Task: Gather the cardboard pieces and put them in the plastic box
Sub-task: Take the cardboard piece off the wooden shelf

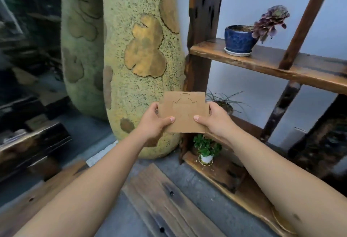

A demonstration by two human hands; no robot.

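Plain brown cardboard (185, 113), matt and flat-faced, with thin cut lines scored into the top sheet. Behind it the tall sculpture (142, 64) looks rough and grainy, a speckled pale-green coat with smoother ochre patches that catch a dull sheen. The shelf (262, 64) is dark stained wood, knotty, with a slight gloss on its edges. On it, a blue pot (238, 39), glazed ceramic and shiny, on a pale saucer. Lower down, a small white pot (206, 158), smooth. The planks (165, 199) below are weathered wood, grain rough and dull.
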